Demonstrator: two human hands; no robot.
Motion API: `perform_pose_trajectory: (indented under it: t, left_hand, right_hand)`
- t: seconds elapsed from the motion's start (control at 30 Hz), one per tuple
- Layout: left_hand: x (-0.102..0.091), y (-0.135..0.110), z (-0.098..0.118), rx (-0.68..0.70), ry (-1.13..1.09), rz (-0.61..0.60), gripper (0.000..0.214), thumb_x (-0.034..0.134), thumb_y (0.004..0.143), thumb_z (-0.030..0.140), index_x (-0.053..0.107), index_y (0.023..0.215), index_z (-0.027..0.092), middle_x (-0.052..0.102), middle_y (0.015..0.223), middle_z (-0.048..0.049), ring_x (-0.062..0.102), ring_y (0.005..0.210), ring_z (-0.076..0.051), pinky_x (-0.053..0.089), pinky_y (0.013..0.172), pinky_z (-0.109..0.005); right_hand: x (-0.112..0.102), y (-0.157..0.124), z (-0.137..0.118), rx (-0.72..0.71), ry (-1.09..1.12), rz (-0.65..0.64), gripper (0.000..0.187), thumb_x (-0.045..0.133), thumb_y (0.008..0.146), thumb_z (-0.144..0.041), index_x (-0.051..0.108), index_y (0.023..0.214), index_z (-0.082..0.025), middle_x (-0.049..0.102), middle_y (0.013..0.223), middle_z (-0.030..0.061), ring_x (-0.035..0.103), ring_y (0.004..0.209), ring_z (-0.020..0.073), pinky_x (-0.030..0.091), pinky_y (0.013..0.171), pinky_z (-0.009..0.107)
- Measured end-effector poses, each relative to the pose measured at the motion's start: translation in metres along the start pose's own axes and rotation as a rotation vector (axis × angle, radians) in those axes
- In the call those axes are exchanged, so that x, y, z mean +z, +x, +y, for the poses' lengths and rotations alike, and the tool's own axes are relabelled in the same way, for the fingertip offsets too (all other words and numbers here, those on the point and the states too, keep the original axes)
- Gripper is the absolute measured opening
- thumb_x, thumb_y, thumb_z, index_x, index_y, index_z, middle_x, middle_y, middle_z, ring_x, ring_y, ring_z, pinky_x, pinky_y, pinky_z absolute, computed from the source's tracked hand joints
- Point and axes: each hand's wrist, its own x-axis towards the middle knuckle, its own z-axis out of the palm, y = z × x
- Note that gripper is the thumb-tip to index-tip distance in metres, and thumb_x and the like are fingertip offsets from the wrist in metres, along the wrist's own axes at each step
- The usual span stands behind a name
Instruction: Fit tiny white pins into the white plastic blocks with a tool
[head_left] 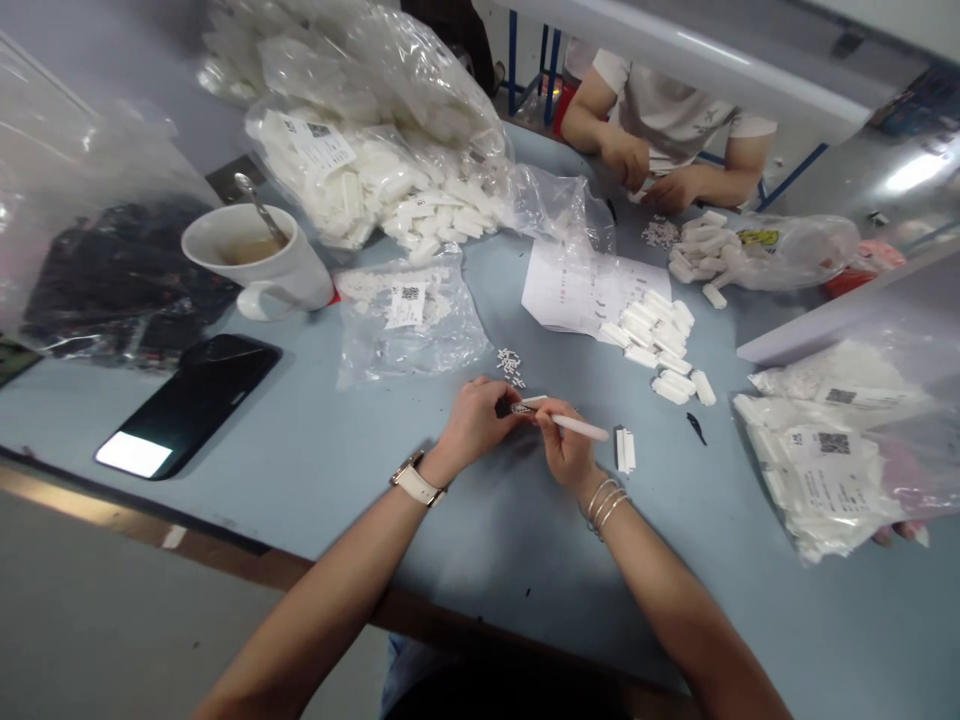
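At the centre of the frame, the right hand [568,447] pinches a slim white plastic stick [577,426], fingers closed around it. The left hand [474,422] meets its tip, fingers curled shut on something too small to tell. A small heap of tiny white parts [511,365] lies just above on the pale blue table [315,450].

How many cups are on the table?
1. The cup stands at the table's far left, beside the phone, with a spoon in it. Bags could hide others.
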Motion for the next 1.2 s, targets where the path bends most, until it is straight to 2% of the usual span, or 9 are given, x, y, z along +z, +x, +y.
perform_pose_trajectory:
  t: [0.37,0.73,0.97,1.2]
  left_hand:
    - [-0.0001,0.0013,0.0016,-0.012,0.011,-0.009,0.01,0.07,0.07,0.015,0.061,0.071,0.019,0.063,0.071,-0.0013,0.057,0.075,-0.019,0.043,0.072,-0.032]
    - [-0.0016,0.0012,0.0031,-0.019,0.023,-0.024,0.005,0.067,0.071,0.016,0.063,0.073,0.018,0.064,0.073,-0.0023,0.057,0.075,-0.019,0.043,0.071,-0.031]
    - [-0.0003,0.0006,0.0017,-0.024,-0.023,-0.011,0.011,0.072,0.071,0.023,0.063,0.073,0.017,0.063,0.071,-0.0023,0.056,0.074,-0.019,0.042,0.069,-0.031]
    - [0.0002,0.0007,0.0009,-0.014,-0.018,0.001,0.012,0.073,0.071,0.026,0.063,0.073,0.018,0.062,0.069,-0.001,0.054,0.07,-0.017,0.041,0.07,-0.032]
  right_hand:
    - [0.0006,0.0017,-0.0005,0.013,0.003,-0.039,0.03,0.035,0.098,-0.035,0.059,0.087,-0.019,0.068,0.085,0.0068,0.065,0.08,0.0157,0.054,0.074,0.03]
    - [0.0026,0.0015,-0.0013,-0.029,-0.065,-0.044,0.025,0.037,0.097,-0.03,0.059,0.089,-0.019,0.067,0.086,0.0072,0.064,0.082,0.0165,0.052,0.076,0.029]
    - [0.0016,-0.0019,0.004,0.084,0.011,-0.004,0.028,0.036,0.096,-0.034,0.059,0.089,-0.02,0.066,0.083,0.0047,0.064,0.079,0.016,0.052,0.074,0.029]
    - [0.0014,-0.0035,0.0043,0.133,0.012,0.025,0.027,0.039,0.094,-0.036,0.06,0.086,-0.02,0.066,0.081,0.0058,0.064,0.078,0.0179,0.051,0.074,0.031]
